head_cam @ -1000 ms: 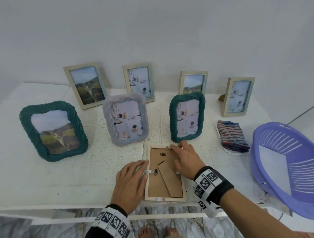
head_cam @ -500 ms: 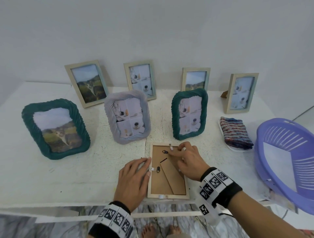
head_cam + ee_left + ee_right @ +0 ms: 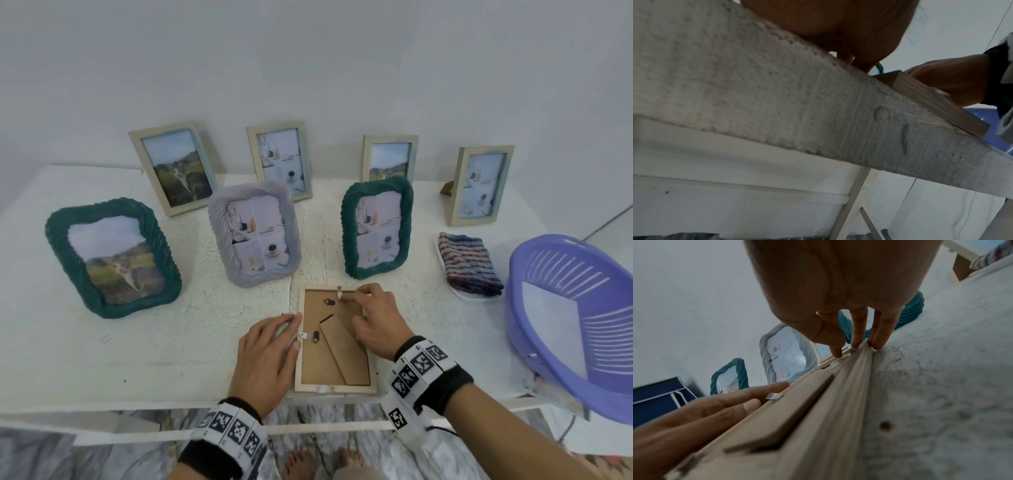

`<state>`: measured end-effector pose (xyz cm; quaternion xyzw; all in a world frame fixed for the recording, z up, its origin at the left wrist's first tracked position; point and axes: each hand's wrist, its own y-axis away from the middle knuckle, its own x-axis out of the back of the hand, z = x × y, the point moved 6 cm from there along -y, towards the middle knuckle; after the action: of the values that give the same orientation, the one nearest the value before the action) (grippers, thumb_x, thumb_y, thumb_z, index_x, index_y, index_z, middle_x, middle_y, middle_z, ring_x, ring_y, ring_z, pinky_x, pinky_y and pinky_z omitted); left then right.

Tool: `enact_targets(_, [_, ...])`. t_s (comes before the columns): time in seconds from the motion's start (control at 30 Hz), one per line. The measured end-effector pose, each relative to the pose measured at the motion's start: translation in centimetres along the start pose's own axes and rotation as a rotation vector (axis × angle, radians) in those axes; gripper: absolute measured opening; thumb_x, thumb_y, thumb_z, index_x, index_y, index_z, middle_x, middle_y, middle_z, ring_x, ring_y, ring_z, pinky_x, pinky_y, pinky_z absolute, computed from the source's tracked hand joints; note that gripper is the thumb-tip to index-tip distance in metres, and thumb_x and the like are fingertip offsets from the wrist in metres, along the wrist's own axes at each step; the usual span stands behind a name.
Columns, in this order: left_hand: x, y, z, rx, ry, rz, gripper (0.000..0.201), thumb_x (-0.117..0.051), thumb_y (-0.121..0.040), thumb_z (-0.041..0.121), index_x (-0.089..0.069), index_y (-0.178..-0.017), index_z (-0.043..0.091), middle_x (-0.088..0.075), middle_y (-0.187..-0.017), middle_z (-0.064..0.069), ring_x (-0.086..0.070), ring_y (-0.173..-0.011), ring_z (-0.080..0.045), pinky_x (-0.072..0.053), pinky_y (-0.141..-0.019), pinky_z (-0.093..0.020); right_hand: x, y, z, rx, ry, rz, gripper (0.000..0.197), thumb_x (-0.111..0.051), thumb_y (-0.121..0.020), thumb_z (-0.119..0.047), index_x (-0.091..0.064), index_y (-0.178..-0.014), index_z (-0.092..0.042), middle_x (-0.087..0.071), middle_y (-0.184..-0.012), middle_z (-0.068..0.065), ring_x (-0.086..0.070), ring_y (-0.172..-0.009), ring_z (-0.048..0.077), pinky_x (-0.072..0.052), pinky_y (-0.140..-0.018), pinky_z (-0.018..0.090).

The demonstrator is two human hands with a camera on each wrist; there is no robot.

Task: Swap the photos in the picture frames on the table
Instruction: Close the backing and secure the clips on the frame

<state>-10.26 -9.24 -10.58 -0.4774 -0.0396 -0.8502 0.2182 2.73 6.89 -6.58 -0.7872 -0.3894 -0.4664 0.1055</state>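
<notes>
A light wooden picture frame (image 3: 334, 385) lies face down near the table's front edge, its brown backing and folded stand up. My left hand (image 3: 274, 339) lies flat at the frame's left rim, straight fingers beside the left metal tab (image 3: 303, 335). My right hand (image 3: 373, 318) rests over the frame's upper right part, its index fingertip on the top metal tab (image 3: 340, 295). In the right wrist view the right hand's fingers (image 3: 857, 331) touch the far rim and the left hand (image 3: 725, 404) lies along the frame (image 3: 818, 426). The photo is hidden underneath.
Standing frames fill the table: a green one (image 3: 113, 257), a grey one (image 3: 255, 233), a second green one (image 3: 376, 226), and several wooden ones along the wall (image 3: 279, 159). A folded striped cloth (image 3: 471, 267) and a purple basket (image 3: 575, 308) sit right.
My right index finger has slid left from the frame's top right part onto the top tab. My left hand has stayed at the left rim.
</notes>
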Motion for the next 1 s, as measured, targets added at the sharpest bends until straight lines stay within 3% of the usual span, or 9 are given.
enact_targets(0.17, [0.0, 0.0, -0.1, 0.003, -0.001, 0.001, 0.047, -0.031, -0.098, 0.043, -0.045, -0.142, 0.034, -0.049, -0.136, 0.014, -0.039, -0.126, -0.01, -0.032, -0.097, -0.031, 0.0, 0.2, 0.2, 0.018, 0.02, -0.026, 0.054, -0.046, -0.087, -0.009, -0.051, -0.137, -0.029, -0.042, -0.13, 0.005, -0.035, -0.117, 0.025, -0.032, -0.103, 0.031])
enact_targets(0.3, [0.2, 0.0, 0.2, 0.005, 0.018, 0.002, 0.049, -0.031, -0.097, 0.045, -0.046, -0.142, 0.032, -0.05, -0.135, 0.014, -0.039, -0.125, -0.011, -0.031, -0.097, -0.03, 0.1, 1.9, -0.6, 0.069, 0.056, -0.001, 0.057, -0.052, -0.091, -0.03, -0.035, -0.145, -0.031, -0.032, -0.144, 0.003, -0.033, -0.128, 0.028, -0.03, -0.106, 0.032])
enact_targets(0.4, [0.4, 0.0, 0.2, 0.005, 0.01, 0.004, 0.049, -0.031, -0.097, 0.045, -0.046, -0.142, 0.032, -0.05, -0.135, 0.014, -0.039, -0.125, -0.011, -0.03, -0.096, -0.029, -1.6, 4.6, -1.3, 0.082, 0.077, -0.113, 0.083, -0.058, -0.084, -0.057, -0.011, -0.15, -0.042, 0.002, -0.16, 0.0, -0.002, -0.146, 0.025, -0.021, -0.115, 0.041])
enact_targets(0.47, [0.4, 0.0, 0.3, 0.003, 0.0, 0.004, 0.048, -0.032, -0.097, 0.044, -0.046, -0.142, 0.031, -0.051, -0.134, 0.014, -0.04, -0.124, -0.012, -0.031, -0.095, -0.03, -3.0, 6.2, -1.2, 0.059, 0.08, -0.171, 0.096, -0.058, -0.076, -0.07, -0.001, -0.149, -0.047, 0.022, -0.158, -0.003, 0.019, -0.146, 0.018, -0.016, -0.116, 0.042])
enact_targets(0.53, [0.4, -0.1, 0.3, 0.0, -0.009, 0.007, 0.048, -0.033, -0.098, 0.043, -0.047, -0.141, 0.03, -0.051, -0.135, 0.013, -0.041, -0.123, -0.013, -0.032, -0.094, -0.03, -3.8, 6.8, -0.9, 0.049, 0.043, -0.148, 0.1, -0.059, -0.073, -0.074, 0.002, -0.148, -0.048, 0.03, -0.155, -0.004, 0.025, -0.144, 0.017, -0.013, -0.117, 0.041])
enact_targets(0.87, [0.4, 0.0, 0.4, 0.0, -0.021, -0.014, 0.049, -0.031, -0.098, 0.044, -0.046, -0.142, 0.029, -0.051, -0.139, 0.014, -0.039, -0.125, -0.012, -0.029, -0.097, -0.03, -5.1, 6.9, -0.7, 0.019, -0.034, 0.049, 0.085, -0.055, -0.086, -0.057, -0.004, -0.151, -0.039, 0.022, -0.158, -0.004, 0.001, -0.148, 0.02, -0.022, -0.115, 0.034])
enact_targets(1.0, [0.5, 0.0, 0.5, 0.002, -0.008, -0.025, 0.051, -0.029, -0.097, 0.045, -0.043, -0.143, 0.03, -0.051, -0.139, 0.013, -0.037, -0.126, -0.011, -0.027, -0.098, -0.029, -4.9, 7.0, -0.5, 0.005, -0.101, 0.031, 0.084, -0.055, -0.086, -0.056, -0.004, -0.151, -0.041, 0.02, -0.159, -0.005, -0.002, -0.147, 0.015, -0.02, -0.116, 0.032])
